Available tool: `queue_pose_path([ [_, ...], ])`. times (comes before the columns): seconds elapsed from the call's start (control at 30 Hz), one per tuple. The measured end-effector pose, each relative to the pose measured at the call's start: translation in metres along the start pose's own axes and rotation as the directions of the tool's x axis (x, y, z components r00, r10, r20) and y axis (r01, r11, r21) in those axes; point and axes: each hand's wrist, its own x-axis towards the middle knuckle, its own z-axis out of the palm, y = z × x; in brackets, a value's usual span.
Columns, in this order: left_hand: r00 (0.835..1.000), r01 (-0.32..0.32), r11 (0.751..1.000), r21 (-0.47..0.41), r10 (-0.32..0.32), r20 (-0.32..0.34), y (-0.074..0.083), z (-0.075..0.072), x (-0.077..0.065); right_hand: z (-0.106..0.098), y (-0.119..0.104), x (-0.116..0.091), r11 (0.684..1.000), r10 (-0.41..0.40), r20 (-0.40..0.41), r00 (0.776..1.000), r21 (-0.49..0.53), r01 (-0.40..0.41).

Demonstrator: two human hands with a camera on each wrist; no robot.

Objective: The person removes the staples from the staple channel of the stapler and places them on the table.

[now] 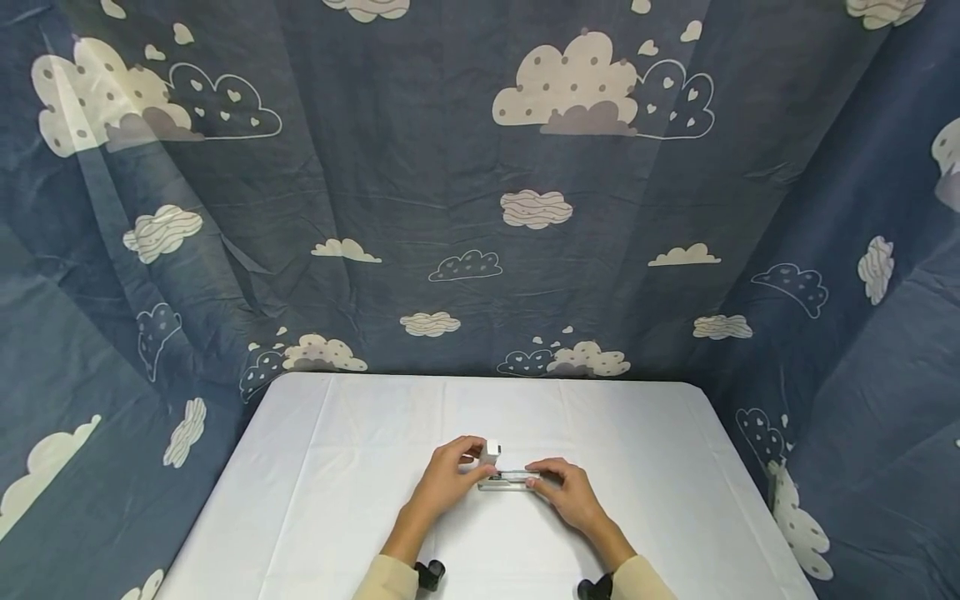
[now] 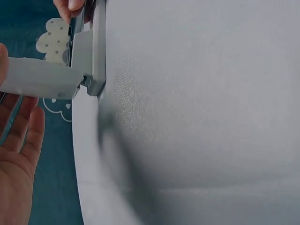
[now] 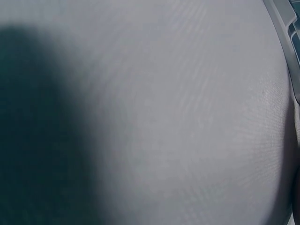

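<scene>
A white and grey stapler [image 1: 501, 487] lies on the table with its top cover [image 1: 490, 452] swung up at one end. My left hand [image 1: 448, 481] pinches that raised cover between thumb and fingers. At the other end, my right hand [image 1: 572, 497] grips the stapler's lower body with thumb and fingertips. Seen in the left wrist view, the cover [image 2: 42, 77] stands out from the hinge, and the metal staple channel lies along the base [image 2: 99, 47]. Only a strip of the stapler [image 3: 282, 18] shows at the right wrist view's edge. Whether staples lie inside is hidden.
A white cloth covers the table [image 1: 360, 467]. Dark blue curtains [image 1: 442, 167] with cloud prints hang behind it and on both sides. Dark wrist cameras [image 1: 430, 575] sit at both sleeve cuffs. A blurred dark shape crosses part of each wrist view.
</scene>
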Motion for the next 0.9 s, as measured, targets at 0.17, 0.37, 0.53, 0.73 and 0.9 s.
queue_pose_path([
  [0.17,1.000,0.001,1.000,-0.020,-0.001,-0.016,-0.006,-0.006,-0.004,0.001,-0.001,0.000,1.000,0.001,-0.008,1.000,-0.010,-0.002],
  [0.37,0.999,0.000,0.999,-0.039,-0.001,-0.037,-0.011,-0.013,-0.008,0.000,0.000,0.000,1.000,0.013,-0.006,1.000,0.002,-0.013],
  [0.53,0.999,0.001,1.000,-0.030,-0.003,-0.052,-0.015,-0.021,-0.013,0.000,0.000,0.000,1.000,0.017,0.004,1.000,0.007,-0.017],
  [0.73,0.997,0.022,1.000,-0.008,-0.023,-0.070,-0.026,-0.028,-0.019,-0.001,0.001,0.000,1.000,0.019,0.009,1.000,0.014,-0.019],
  [0.9,0.995,0.023,1.000,-0.003,-0.023,-0.102,-0.034,-0.031,-0.022,-0.001,0.002,0.001,1.000,0.012,0.010,1.000,0.013,-0.012],
])
